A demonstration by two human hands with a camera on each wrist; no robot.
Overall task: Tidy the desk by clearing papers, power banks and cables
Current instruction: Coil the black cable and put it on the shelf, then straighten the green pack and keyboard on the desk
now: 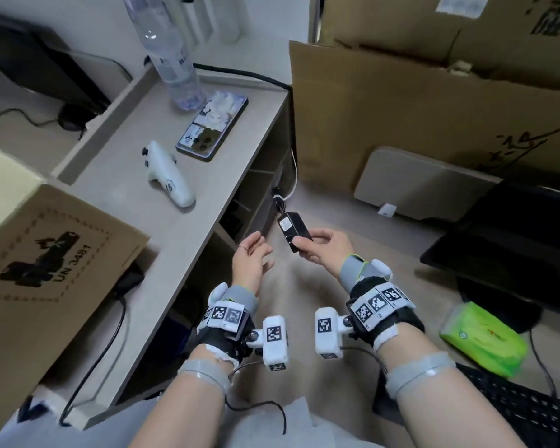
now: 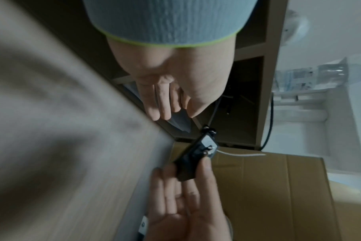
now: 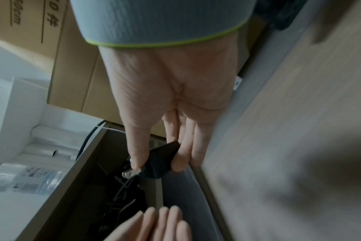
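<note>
My right hand (image 1: 314, 244) pinches a small black power adapter (image 1: 294, 230) between thumb and fingers, in the air over the desk beside the raised shelf's open compartments (image 1: 256, 185). The right wrist view shows the adapter (image 3: 161, 158) with metal prongs under my thumb. A black cable plug (image 1: 277, 197) hangs from its far end, and a white cable (image 1: 294, 176) runs behind it. My left hand (image 1: 254, 250) hovers just left of the adapter with straight fingers and holds nothing. In the left wrist view the left hand (image 2: 169, 97) is apart from the adapter (image 2: 193, 156).
On the shelf top lie a phone (image 1: 212, 126), a white controller (image 1: 168, 176) and a water bottle (image 1: 172, 59). A printed cardboard box (image 1: 46, 253) stands at left, large cardboard boxes (image 1: 417, 108) behind. A black monitor (image 1: 514, 237), green tissue pack (image 1: 482, 337) and keyboard (image 1: 514, 412) are at right.
</note>
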